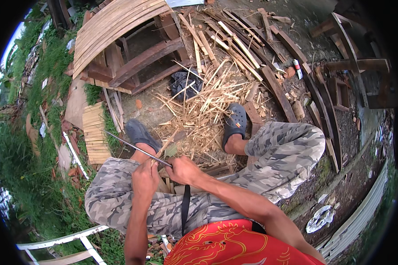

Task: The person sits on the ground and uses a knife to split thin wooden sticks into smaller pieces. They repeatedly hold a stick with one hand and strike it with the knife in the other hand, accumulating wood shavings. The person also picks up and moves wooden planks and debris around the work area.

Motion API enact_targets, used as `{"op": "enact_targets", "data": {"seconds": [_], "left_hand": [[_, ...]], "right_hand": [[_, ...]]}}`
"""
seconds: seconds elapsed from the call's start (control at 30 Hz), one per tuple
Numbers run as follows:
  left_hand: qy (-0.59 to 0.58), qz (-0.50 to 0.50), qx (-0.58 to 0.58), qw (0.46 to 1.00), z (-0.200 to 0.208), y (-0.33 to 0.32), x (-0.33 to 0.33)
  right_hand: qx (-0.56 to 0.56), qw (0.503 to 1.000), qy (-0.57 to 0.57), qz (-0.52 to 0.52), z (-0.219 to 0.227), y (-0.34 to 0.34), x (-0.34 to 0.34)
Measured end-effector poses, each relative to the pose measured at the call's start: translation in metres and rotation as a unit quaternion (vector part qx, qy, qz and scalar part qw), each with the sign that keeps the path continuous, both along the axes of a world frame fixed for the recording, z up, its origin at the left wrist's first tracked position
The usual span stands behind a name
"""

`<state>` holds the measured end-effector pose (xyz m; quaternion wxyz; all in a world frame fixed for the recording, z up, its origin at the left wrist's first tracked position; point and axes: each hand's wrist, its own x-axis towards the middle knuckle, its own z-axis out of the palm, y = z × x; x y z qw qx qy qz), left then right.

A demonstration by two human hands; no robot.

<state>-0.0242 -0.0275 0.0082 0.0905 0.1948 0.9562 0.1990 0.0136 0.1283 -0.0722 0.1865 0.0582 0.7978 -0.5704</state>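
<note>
Outdoor site: bare ground (pixel 152 110) lies around the heap of wood shavings (pixel 208 117), taken as the landmark, and grass (pixel 53 185) covers the area well to its left. On the near side of the heap, the right hand (pixel 184 171) is closed around one end of a long metal blade (pixel 130 145), which slants out to the left; left of it, the left hand (pixel 146 177) is pinched narrow on a thin pale strip (pixel 167 142) beside the blade. The blade's gripped end is covered by the right fist, and the strip's lower end is lost among the fingers. Timber nearer than the heap is partly hidden by the right forearm; a timber frame (pixel 360 66) far to its right darkens into the picture's rim, its full form unclear. A black plastic bag (pixel 185 85) sits against the heap's far left edge, with a slat-topped wooden structure (pixel 124 26) beyond. A slatted panel (pixel 96 132) lies to the heap's left, long boards (pixel 278 95) to its right. Two dark clogs (pixel 235 126), worn by the person, flank the heap, the right one against the shavings.
</note>
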Motion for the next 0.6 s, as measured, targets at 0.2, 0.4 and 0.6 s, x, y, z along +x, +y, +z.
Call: {"op": "enact_targets", "data": {"seconds": [0.2,0.4,0.6], "left_hand": [[0.004,0.010,-0.011,1.000,-0.001,0.001,-0.004],[-0.007,0.012,-0.013,1.000,0.003,0.000,-0.005],[-0.008,-0.016,0.004,1.000,0.001,0.000,-0.007]], "right_hand": [[-0.007,1.000,-0.018,-0.012,-0.006,-0.005,-0.006],[0.034,0.997,-0.067,-0.020,-0.007,-0.002,-0.010],[-0.030,0.999,-0.038,0.014,-0.011,0.004,-0.010]]}}
